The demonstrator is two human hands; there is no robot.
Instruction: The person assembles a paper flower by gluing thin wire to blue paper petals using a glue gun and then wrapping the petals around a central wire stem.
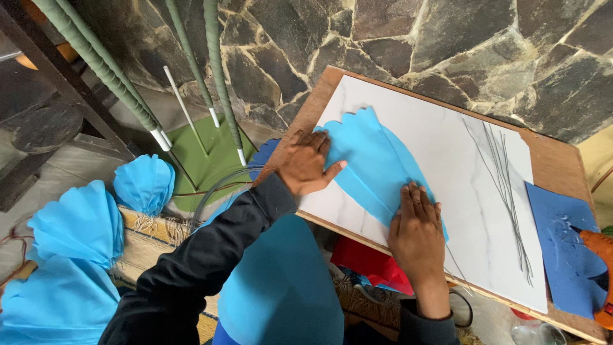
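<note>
A light blue paper petal shape (373, 163) with a scalloped top edge lies flat on a white marbled board (440, 147). My left hand (306, 164) presses on the petal's upper left edge, fingers spread over the paper. My right hand (416, 227) lies palm-down on the petal's lower right end, near the board's front edge. Both hands hold the paper down and grip nothing.
A bundle of thin grey wires (507, 185) lies on the board's right side. A dark blue sheet (562, 255) and an orange glue gun (600, 268) sit at far right. More blue paper petals (80, 255) lie at left, green wrapped stems (96, 61) lean on the stone wall, red paper (367, 262) below.
</note>
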